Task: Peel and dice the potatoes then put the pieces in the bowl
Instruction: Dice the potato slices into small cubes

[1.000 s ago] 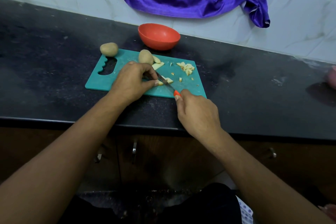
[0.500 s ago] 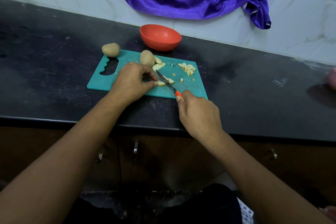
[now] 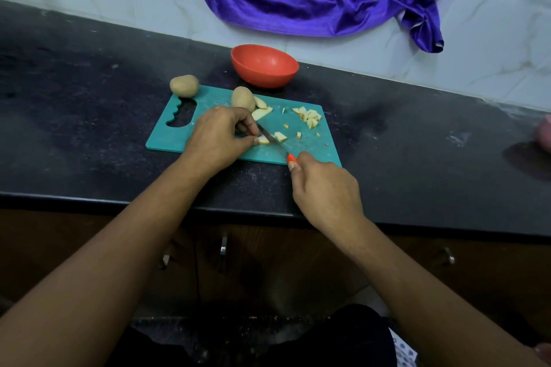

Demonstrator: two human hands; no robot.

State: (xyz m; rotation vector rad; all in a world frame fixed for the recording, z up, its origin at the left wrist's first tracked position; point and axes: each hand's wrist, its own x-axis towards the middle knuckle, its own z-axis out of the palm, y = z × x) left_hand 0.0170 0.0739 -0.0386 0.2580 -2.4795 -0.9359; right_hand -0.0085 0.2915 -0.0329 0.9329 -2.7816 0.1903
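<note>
Potatoes (image 3: 184,85) whole: two; bowl (image 3: 264,65) one; left hand (image 3: 217,137) pinches slice (image 3: 263,140); right hand (image 3: 325,188) grips knife (image 3: 278,145).

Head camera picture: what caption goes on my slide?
Left hand steadies a potato piece while right hand dices with a knife.

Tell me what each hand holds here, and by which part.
The right hand grips the knife by its orange handle, mostly hidden in the fist. The left hand pinches a potato piece at its left end, beside the blade.
</note>
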